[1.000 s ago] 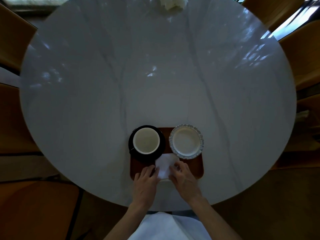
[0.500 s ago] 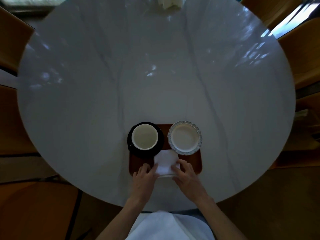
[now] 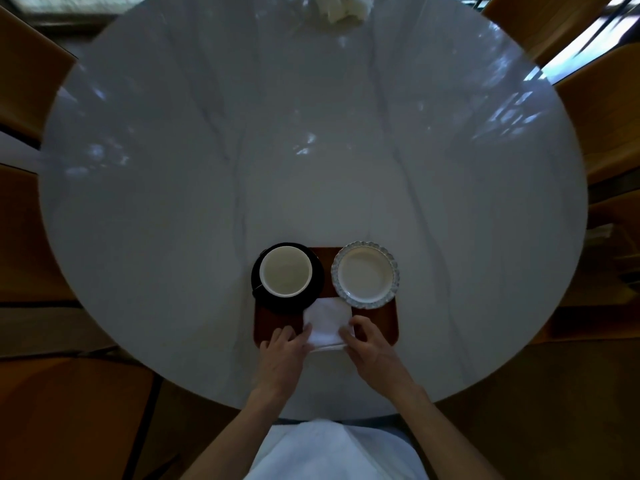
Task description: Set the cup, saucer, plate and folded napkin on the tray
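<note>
resting on the tray (image 3: 277, 322) beside the saucer (image 3: 263, 292) and cup (image 3: 285, 276), the left hand (image 3: 282, 358) touches the folded napkin (image 3: 327, 322); the right hand (image 3: 372, 348) pinches its edge below the plate (image 3: 365, 274). tugging unevenly could unfold it.

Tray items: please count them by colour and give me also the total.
White: 3, the cup, the plate with its patterned rim, and the folded napkin.
Black: 1, the saucer under the cup.
Total: 4 items on the brown tray.
</note>
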Tool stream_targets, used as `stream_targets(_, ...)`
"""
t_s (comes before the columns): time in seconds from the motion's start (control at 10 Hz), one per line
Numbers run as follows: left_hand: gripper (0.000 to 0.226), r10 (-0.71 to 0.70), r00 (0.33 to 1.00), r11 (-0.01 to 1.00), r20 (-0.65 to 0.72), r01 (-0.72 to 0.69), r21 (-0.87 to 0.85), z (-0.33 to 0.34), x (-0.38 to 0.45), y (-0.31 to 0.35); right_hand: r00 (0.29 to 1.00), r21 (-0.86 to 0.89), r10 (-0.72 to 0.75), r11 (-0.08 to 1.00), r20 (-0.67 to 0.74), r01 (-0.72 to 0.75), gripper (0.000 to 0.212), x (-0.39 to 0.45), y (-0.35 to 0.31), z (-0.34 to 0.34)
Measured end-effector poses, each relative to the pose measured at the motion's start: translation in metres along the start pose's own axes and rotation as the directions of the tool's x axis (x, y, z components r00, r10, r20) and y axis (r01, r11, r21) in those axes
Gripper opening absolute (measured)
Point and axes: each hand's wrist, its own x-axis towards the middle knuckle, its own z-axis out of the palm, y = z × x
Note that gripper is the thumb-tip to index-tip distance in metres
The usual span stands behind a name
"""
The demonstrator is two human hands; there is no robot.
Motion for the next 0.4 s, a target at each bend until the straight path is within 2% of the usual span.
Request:
stream_targets(0.1, 0.044, 0.045, 0.999, 0.998, 0.006, -0.044, -0.036, -0.003, 0.001, -0.006, 0.999, 0.03, 0.02, 0.999, 0.045, -0.022, 0.047, -0.004, -0.001, -0.005)
stream_targets(0.2, 0.041, 0.076, 0.997, 0.994, 0.015, -0.074, -0.085, -0.007, 0.003, -0.01, 0.997, 0.108, 0.055, 0.992, 0.051, -0.06, 0.038, -0.001, -0.001, -0.009)
stream_targets(0.3, 0.024, 0.089, 0.994, 0.981, -0.067, -0.099, -0.169, -0.01, 0.003, -0.011, 0.988, 0.153, 0.152, 0.976, 0.033, -0.155, 0.029, 0.006, -0.005, -0.023)
stream_targets(0.4, 0.025, 0.094, 0.988, 0.975, -0.126, -0.117, -0.19, -0.013, 0.003, -0.009, 0.982, 0.15, 0.191, 0.971, -0.009, -0.187, 0.025, 0.012, -0.01, -0.035)
